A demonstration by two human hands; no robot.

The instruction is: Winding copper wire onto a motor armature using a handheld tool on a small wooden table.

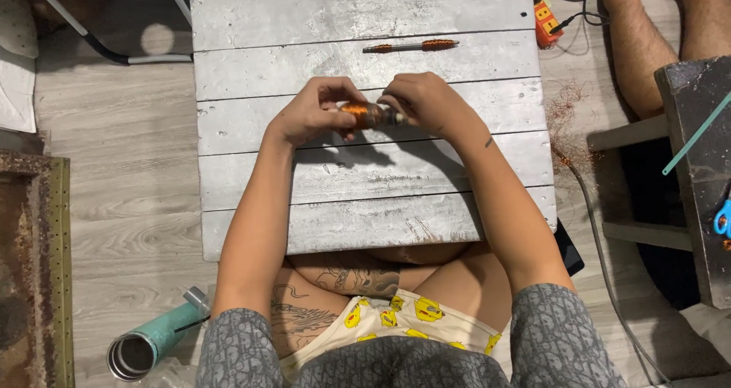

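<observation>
Over the middle of a grey plank table (365,213), both hands hold a small rod wound with copper wire (364,114). My left hand (312,112) grips its left end, and my right hand (426,102) pinches its right end, where a darker metal tip shows. A second rod (411,46) lies farther back on the table, with copper windings at both ends.
A teal metal flask (152,342) lies on the wooden floor at lower left. A tangle of loose copper wire (567,121) sits by the table's right edge. Another person's bare legs (647,30), an orange device (545,19) and a dark bench (697,167) are at right.
</observation>
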